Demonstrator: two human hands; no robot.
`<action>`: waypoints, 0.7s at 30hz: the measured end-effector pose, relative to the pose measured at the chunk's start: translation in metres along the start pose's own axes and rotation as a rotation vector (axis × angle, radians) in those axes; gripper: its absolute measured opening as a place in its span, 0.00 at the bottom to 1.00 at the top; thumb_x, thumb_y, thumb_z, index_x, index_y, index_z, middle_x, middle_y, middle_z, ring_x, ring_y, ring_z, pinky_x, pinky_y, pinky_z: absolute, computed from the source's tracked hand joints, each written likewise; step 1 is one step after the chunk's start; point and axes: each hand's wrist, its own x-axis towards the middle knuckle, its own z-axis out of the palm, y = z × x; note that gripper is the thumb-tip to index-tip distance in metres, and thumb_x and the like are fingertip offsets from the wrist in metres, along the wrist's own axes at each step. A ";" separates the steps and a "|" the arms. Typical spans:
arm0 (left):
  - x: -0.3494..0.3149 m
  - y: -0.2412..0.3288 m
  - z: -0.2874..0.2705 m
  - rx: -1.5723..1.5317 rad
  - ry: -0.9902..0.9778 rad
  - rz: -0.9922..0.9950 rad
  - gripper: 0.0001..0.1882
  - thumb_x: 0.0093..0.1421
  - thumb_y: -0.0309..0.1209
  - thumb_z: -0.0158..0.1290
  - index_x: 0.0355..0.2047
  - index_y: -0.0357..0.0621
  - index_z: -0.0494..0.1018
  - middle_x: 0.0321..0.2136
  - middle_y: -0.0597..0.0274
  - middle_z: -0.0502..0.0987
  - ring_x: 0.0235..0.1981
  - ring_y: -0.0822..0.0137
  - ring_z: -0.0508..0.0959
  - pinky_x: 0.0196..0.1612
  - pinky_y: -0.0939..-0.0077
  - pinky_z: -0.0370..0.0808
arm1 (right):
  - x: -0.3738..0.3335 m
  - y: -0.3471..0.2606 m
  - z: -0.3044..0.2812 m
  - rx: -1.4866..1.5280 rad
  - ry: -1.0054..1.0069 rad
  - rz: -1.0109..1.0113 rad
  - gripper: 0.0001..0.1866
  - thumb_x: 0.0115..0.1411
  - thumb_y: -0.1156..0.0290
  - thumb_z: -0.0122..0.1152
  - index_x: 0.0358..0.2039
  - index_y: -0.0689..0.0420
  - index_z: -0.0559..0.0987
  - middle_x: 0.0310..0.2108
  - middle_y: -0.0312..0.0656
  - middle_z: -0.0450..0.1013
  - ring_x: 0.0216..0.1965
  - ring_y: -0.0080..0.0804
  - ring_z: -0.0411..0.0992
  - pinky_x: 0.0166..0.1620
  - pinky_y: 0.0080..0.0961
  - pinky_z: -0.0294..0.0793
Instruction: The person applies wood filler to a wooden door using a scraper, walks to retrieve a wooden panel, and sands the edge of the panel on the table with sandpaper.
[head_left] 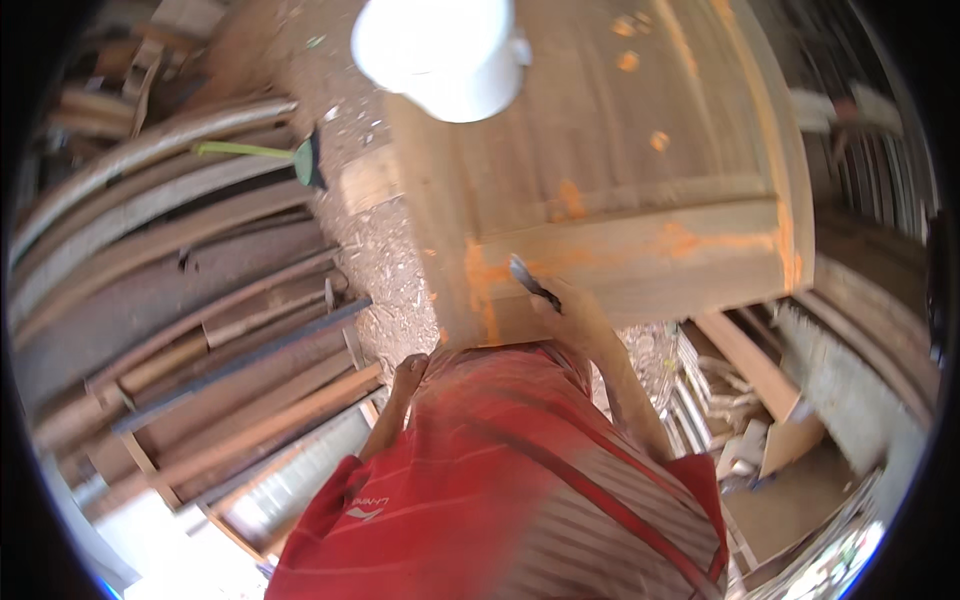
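In my right hand (572, 312) is a small putty knife (536, 284) with a dark handle and a pale metal blade. Its blade points up and left, over the near end of a brown wooden panel door (620, 280). Orange filler (690, 240) is smeared along the door's joints, with separate dabs farther up the panels. Whether the blade touches the wood I cannot tell. My left hand (410, 372) hangs beside the door's near left corner, its fingers curled; anything inside them is hidden. A white bucket (470, 90) rests on the far left part of the door.
Stacked boards and timber (220, 270) line the left side, with a green-handled tool (300, 160) lying across them. Wood shavings (395, 270) cover the floor between the stack and the door. More boards and offcuts (750, 370) lie at the lower right.
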 end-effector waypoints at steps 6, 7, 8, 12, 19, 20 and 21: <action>-0.032 -0.100 -0.065 -0.246 0.077 -0.093 0.19 0.65 0.42 0.54 0.45 0.38 0.81 0.46 0.44 0.83 0.51 0.52 0.82 0.55 0.61 0.77 | -0.029 -0.089 0.173 -0.201 -0.034 0.056 0.17 0.68 0.67 0.56 0.53 0.62 0.79 0.35 0.50 0.78 0.35 0.37 0.75 0.42 0.33 0.74; -0.038 -0.116 -0.075 -0.312 0.117 -0.096 0.15 0.65 0.37 0.54 0.42 0.38 0.81 0.45 0.46 0.82 0.50 0.50 0.82 0.55 0.61 0.77 | -0.028 -0.093 0.204 -0.256 -0.121 0.003 0.17 0.68 0.67 0.56 0.53 0.62 0.79 0.35 0.50 0.78 0.35 0.37 0.75 0.42 0.33 0.74; -0.035 -0.173 -0.062 -0.252 0.220 0.048 0.13 0.63 0.35 0.54 0.40 0.39 0.80 0.43 0.46 0.82 0.49 0.49 0.82 0.54 0.59 0.78 | -0.029 -0.098 0.237 -0.240 -0.092 -0.060 0.14 0.68 0.67 0.54 0.46 0.62 0.80 0.30 0.41 0.74 0.31 0.29 0.71 0.37 0.28 0.70; -0.035 -0.277 -0.072 0.190 0.285 0.207 0.09 0.57 0.30 0.55 0.36 0.41 0.78 0.39 0.46 0.81 0.47 0.45 0.81 0.51 0.53 0.79 | -0.036 -0.121 0.333 -0.254 -0.062 0.046 0.13 0.67 0.66 0.52 0.40 0.63 0.79 0.26 0.39 0.73 0.28 0.25 0.71 0.33 0.29 0.70; -0.096 -0.441 -0.132 0.092 0.300 0.013 0.12 0.64 0.32 0.50 0.41 0.40 0.79 0.38 0.42 0.82 0.45 0.41 0.82 0.47 0.50 0.81 | -0.013 -0.193 0.527 -0.323 -0.122 -0.092 0.10 0.68 0.69 0.52 0.41 0.62 0.76 0.20 0.34 0.69 0.17 0.18 0.64 0.19 0.21 0.60; -0.103 -0.454 -0.130 0.042 0.244 -0.141 0.12 0.64 0.32 0.50 0.41 0.41 0.80 0.38 0.42 0.82 0.45 0.41 0.83 0.47 0.51 0.81 | -0.007 -0.205 0.544 -0.341 -0.153 -0.099 0.10 0.68 0.69 0.52 0.41 0.62 0.76 0.20 0.34 0.69 0.17 0.18 0.64 0.19 0.21 0.60; -0.111 -0.463 -0.131 -0.008 0.184 -0.294 0.12 0.63 0.31 0.50 0.40 0.42 0.81 0.39 0.42 0.83 0.45 0.42 0.83 0.47 0.51 0.82 | 0.000 -0.216 0.558 -0.407 -0.186 -0.053 0.12 0.67 0.70 0.52 0.46 0.64 0.76 0.21 0.34 0.69 0.18 0.19 0.64 0.21 0.22 0.62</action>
